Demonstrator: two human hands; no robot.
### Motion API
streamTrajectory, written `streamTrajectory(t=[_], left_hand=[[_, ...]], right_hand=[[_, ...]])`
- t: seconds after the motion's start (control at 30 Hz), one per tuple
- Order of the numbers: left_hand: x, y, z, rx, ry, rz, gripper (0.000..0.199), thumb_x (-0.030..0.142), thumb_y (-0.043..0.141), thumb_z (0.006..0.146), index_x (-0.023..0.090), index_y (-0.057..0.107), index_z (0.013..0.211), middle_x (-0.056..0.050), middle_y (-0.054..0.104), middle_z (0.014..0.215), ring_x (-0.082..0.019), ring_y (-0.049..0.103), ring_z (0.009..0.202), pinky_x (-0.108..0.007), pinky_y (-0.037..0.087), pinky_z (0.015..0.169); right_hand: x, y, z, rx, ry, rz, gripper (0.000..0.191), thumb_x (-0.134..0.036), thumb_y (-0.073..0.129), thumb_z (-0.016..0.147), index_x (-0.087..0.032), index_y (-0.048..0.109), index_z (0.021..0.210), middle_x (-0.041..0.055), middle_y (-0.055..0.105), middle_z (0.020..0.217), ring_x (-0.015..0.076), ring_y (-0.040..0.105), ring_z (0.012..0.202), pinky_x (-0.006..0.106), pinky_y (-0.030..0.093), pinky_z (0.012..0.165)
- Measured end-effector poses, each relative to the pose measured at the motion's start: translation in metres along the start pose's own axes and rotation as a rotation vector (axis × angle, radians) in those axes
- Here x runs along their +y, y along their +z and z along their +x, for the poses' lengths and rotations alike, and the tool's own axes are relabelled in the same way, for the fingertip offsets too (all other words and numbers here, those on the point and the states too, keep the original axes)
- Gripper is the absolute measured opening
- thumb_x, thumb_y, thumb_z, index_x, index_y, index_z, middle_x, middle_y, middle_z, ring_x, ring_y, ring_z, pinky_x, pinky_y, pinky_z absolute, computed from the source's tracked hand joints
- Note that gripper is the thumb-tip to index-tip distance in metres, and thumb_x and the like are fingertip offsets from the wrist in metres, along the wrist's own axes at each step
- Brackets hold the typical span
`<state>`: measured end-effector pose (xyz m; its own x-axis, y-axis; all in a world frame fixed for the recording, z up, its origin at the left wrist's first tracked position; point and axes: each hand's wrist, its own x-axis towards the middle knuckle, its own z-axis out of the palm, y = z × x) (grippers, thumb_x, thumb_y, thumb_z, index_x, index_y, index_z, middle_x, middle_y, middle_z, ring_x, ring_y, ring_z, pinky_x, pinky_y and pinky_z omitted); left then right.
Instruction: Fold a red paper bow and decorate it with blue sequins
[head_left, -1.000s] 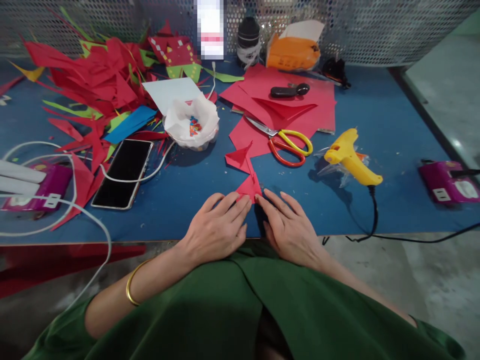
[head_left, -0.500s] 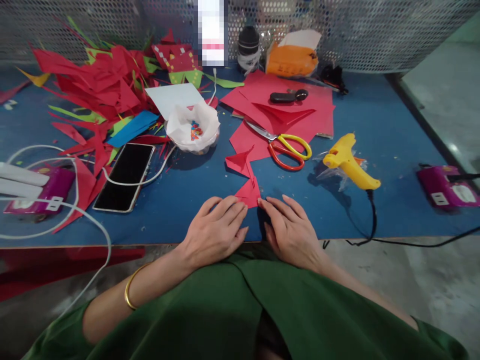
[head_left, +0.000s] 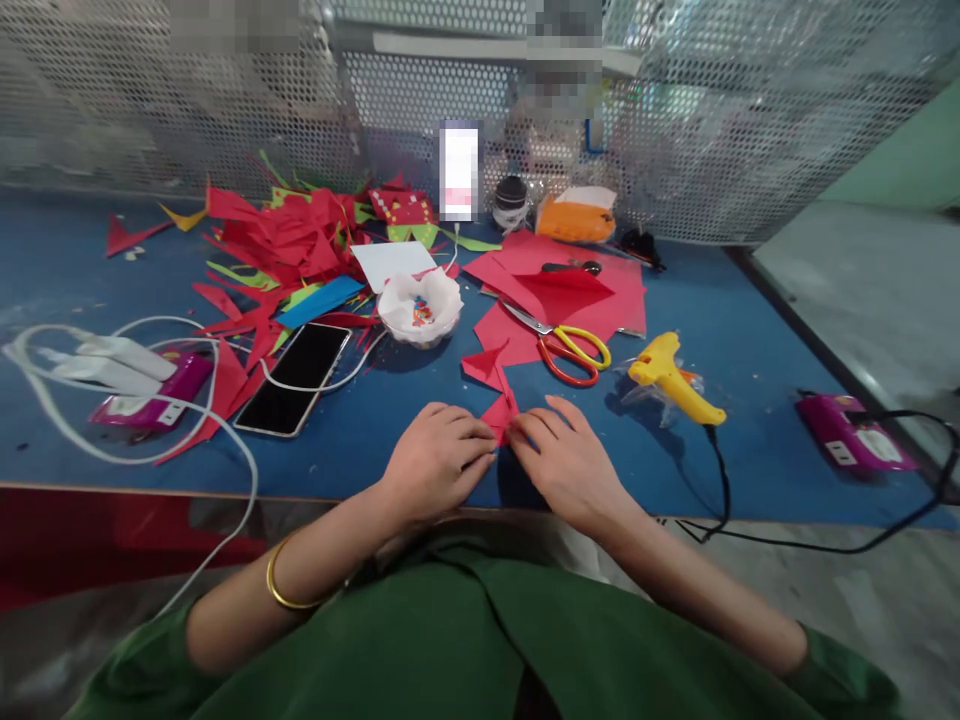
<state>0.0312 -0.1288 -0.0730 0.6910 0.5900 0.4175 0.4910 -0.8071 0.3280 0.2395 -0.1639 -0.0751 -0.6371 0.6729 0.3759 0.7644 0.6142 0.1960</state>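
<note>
- Red paper piece: it lies on the blue surface close to the near edge, its lower part between the two hands; a narrow folded neck joins this to a pointed, winged part farther out.
- Left hand: palm down, fingers bent, fingertips at the left side of the paper's lower part.
- Right hand: fingertips at the right side of that same part, index finger nearest the paper.
- The hands are apart at the palms, fingertips close together over the paper (whether either one truly pinches it I cannot tell, since the fingers cover the contact).
- Step in hand, as I judge it: lining up or pressing a fold at the lower end, work for fingertips alone.
- A next move on this fold would call for one hand to steady the sheet while the other runs along the crease, lightly, so that the thin neck does not twist or tear.
- Scissors lie beyond and to the right of the piece, blades over a red sheet; the yellow glue gun rests farther right. Neither is touched, and pressing a crease needs neither.
</note>
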Motion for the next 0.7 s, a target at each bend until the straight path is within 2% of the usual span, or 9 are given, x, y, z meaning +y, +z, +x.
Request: streamTrajectory(t=[0.13, 0.3, 0.47, 0.53, 0.63, 0.7], left_hand=[[-0.007, -0.011, 0.009, -0.156, -0.002, -0.046, 0.018, 0.024, 0.060, 0.093, 0.021, 0.077, 0.091, -0.003, 0.079, 0.097, -0.019, 0.071, 0.094, -0.035, 0.048, 0.081], [-0.015, -0.021, 0.026, -0.294, -0.056, -0.156, 0.019, 0.020, 0.059, 0.089, 0.021, 0.078, 0.086, -0.002, 0.079, 0.094, -0.018, 0.073, 0.091, -0.030, 0.049, 0.081], [-0.026, -0.031, 0.044, -0.415, -0.127, -0.390, 0.018, 0.020, 0.062, 0.081, 0.022, 0.079, 0.075, -0.001, 0.079, 0.082, -0.017, 0.072, 0.077, -0.024, 0.047, 0.072], [-0.032, -0.036, 0.052, -0.465, -0.150, -0.510, 0.017, 0.023, 0.064, 0.079, 0.021, 0.078, 0.070, -0.001, 0.077, 0.073, -0.017, 0.070, 0.071, -0.023, 0.046, 0.068], [-0.040, -0.041, 0.065, -0.469, -0.168, -0.625, 0.021, 0.026, 0.063, 0.081, 0.019, 0.078, 0.068, -0.004, 0.076, 0.072, -0.017, 0.068, 0.070, -0.025, 0.047, 0.067], [-0.045, -0.043, 0.075, -0.365, -0.210, -0.660, 0.022, 0.029, 0.063, 0.082, 0.017, 0.079, 0.072, -0.007, 0.076, 0.077, -0.017, 0.067, 0.072, -0.026, 0.048, 0.069]], right_hand=[[0.002, 0.003, 0.003, -0.017, -0.106, -0.030, 0.023, -0.008, 0.050, 0.092, -0.012, 0.073, 0.091, 0.0090, 0.071, 0.089, 0.0212, 0.061, 0.086, 0.047, 0.037, 0.110], [0.008, -0.002, 0.004, -0.035, -0.147, -0.040, 0.022, -0.009, 0.051, 0.093, -0.012, 0.073, 0.094, 0.0086, 0.071, 0.088, 0.0207, 0.061, 0.085, 0.049, 0.038, 0.111], [0.009, -0.002, 0.009, -0.039, -0.188, -0.134, 0.025, -0.007, 0.050, 0.092, -0.015, 0.072, 0.083, 0.0047, 0.067, 0.075, 0.0191, 0.058, 0.074, 0.048, 0.037, 0.111], [0.007, 0.000, 0.009, -0.009, -0.183, -0.155, 0.026, -0.007, 0.049, 0.092, -0.014, 0.072, 0.082, 0.0059, 0.068, 0.077, 0.0192, 0.059, 0.076, 0.047, 0.037, 0.111], [0.008, -0.002, 0.008, 0.074, -0.076, -0.142, 0.024, -0.007, 0.048, 0.094, -0.012, 0.071, 0.093, 0.0094, 0.072, 0.092, 0.0202, 0.062, 0.088, 0.045, 0.036, 0.111], [0.015, -0.009, 0.012, 0.150, 0.038, -0.106, 0.024, -0.007, 0.046, 0.095, -0.012, 0.069, 0.101, 0.0098, 0.074, 0.101, 0.0203, 0.064, 0.097, 0.044, 0.035, 0.111]])
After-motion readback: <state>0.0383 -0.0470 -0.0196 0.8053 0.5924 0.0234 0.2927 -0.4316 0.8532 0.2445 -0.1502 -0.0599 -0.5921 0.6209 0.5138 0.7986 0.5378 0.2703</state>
